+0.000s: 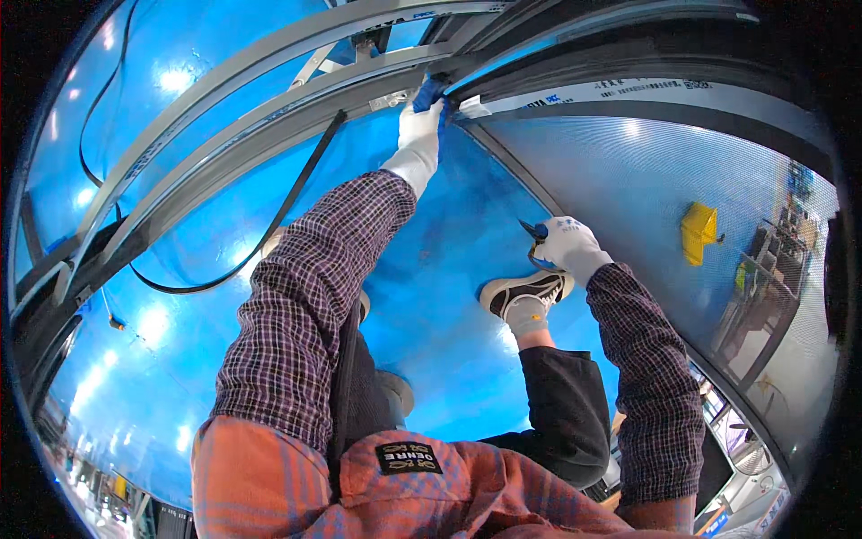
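My left hand point(422, 117), in a white glove with blue-coated fingers, reaches up to the corner where the grey metal frame point(269, 115) meets a dark frame. Its fingers are closed there, and what they grip is hidden. In a white glove, my right hand point(572, 244) is closed on a dark pointed hand tool point(532, 230), whose looped handle hangs below the fingers. The tool's tip points left, above my shoe point(525, 291). Left of my left arm, a long black rubber strip point(301, 193) curves down from the frame toward the floor.
A mesh screen panel point(646, 171) in a dark frame stands on the right, with a yellow angular piece point(698, 234) by it. Shelving point(772, 260) shows through the mesh. Shiny blue flooring point(431, 332) lies below. Several metal profiles curve across the upper left.
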Action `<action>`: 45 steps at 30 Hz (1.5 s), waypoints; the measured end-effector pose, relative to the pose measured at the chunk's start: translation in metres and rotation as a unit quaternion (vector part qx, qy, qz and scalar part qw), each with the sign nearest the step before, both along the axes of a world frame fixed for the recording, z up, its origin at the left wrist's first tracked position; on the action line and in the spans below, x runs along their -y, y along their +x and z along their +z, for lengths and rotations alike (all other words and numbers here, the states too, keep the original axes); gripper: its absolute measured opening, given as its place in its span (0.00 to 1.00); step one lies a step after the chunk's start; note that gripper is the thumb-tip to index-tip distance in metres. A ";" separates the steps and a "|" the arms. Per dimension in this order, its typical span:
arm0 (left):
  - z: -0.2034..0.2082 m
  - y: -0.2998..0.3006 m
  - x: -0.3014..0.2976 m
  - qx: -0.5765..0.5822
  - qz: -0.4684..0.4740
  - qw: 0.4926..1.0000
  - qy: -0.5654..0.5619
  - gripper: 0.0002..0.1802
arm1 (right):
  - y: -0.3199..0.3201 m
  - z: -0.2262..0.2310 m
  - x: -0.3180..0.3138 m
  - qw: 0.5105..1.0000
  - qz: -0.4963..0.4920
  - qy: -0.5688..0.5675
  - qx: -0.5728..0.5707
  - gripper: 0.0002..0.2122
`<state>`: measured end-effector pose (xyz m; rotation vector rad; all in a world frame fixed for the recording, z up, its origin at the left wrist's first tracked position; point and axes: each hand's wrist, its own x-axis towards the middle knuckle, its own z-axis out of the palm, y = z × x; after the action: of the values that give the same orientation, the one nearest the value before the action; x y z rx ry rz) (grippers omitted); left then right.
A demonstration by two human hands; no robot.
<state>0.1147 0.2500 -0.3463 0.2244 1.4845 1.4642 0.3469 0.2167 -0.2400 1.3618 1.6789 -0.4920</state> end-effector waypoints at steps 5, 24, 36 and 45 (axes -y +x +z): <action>-0.001 0.002 0.007 -0.102 -0.098 0.989 -0.038 0.18 | 0.006 -0.003 0.007 0.999 -0.013 -0.032 0.010 0.14; 0.024 -0.003 0.029 -0.371 -0.316 0.870 -0.083 0.17 | 0.004 -0.010 0.035 0.999 -0.006 -0.049 0.008 0.17; -0.056 -0.059 0.044 -0.053 -0.091 0.994 0.013 0.12 | -0.013 -0.013 0.034 0.999 -0.018 -0.039 0.032 0.17; -0.007 -0.029 0.037 -0.135 -0.186 0.973 0.006 0.19 | -0.006 -0.013 0.038 0.999 -0.021 -0.039 0.022 0.19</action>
<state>0.0859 0.2134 -0.3534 0.6945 1.5458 1.1709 0.3405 0.1787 -0.2530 1.3444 1.5810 -0.5429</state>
